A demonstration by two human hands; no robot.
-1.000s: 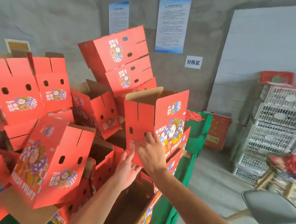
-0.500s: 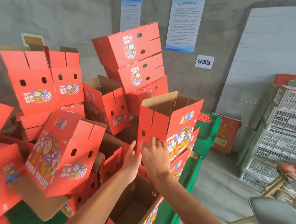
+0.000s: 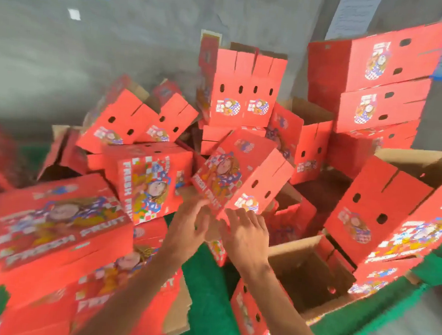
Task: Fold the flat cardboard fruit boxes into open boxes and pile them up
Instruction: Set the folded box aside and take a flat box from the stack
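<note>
1. View has swung left and down since half a second ago: the white crates and the grey chair at the right are out of frame, the box pile (image 3: 233, 121) now fills the centre, and motion blur is heavy.
2. Left hand (image 3: 189, 228) and right hand (image 3: 245, 236) sit side by side at lower centre, fingers straight and spread, gripping nothing.
3. Both hands were on the upright open box at frame centre; now they are at the lower edge of a tilted red box (image 3: 236, 180). Whether they touch it cannot be told through the blur.
4. An open box (image 3: 309, 271), mouth up, sits just right of the right forearm on the green surface (image 3: 208, 280).
5. The stacked boxes (image 3: 375, 81) are at upper right.
</note>
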